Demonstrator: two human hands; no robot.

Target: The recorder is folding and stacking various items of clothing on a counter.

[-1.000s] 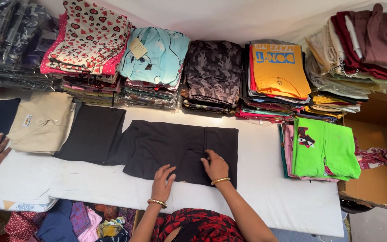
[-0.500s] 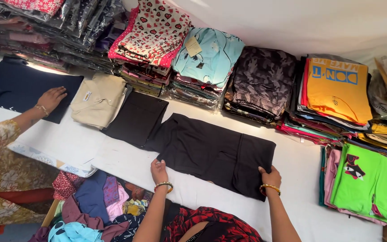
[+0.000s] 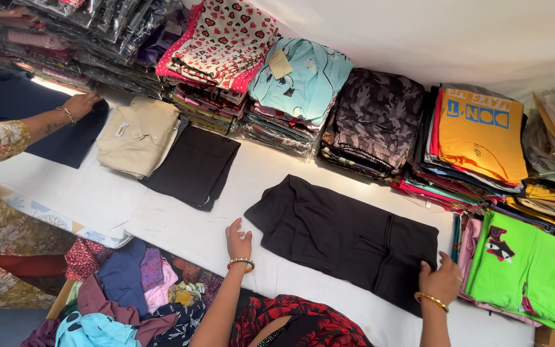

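Note:
A black garment [image 3: 348, 238] lies folded flat and slanted on the white-covered table [image 3: 181, 225]. My left hand [image 3: 239, 239] rests on the cloth just off the garment's left corner, fingers apart, holding nothing; a beaded bracelet is on that wrist. My right hand [image 3: 440, 279], with a gold bangle, pinches the garment's right end near the table's front edge.
Another folded black piece [image 3: 194, 166] and a beige shirt [image 3: 137, 136] lie to the left. A co-worker's hand [image 3: 81, 103] presses a navy garment [image 3: 33, 128]. Stacks of folded clothes [image 3: 374, 122] line the back wall. A green shirt [image 3: 528, 270] lies at right, with loose clothes [image 3: 130, 289] below the table edge.
My hands have moved apart from the garment's middle to its two ends. The black garment now lies clear of the other black piece. The co-worker's hand reached onto the navy garment.

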